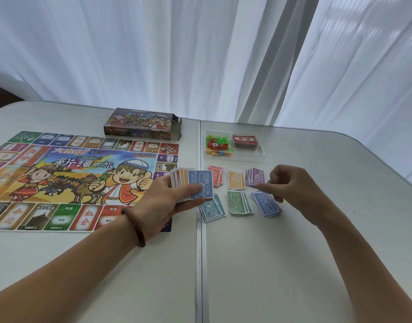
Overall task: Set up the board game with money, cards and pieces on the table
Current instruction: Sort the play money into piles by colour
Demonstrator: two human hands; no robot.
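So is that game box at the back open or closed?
Open: the game box lies flat with its right end flap pulled out, showing a dark gap.

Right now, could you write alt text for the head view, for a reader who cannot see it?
A person's left hand holds a fan of play money while the right hand hovers over six colour-sorted money piles on a white table. The game board lies to the left; its box and a tray of pieces sit behind.

Bright daylight glows through the white curtains (pixel 200 47); soft shadows, wide-angle bending at edges, slight blur.
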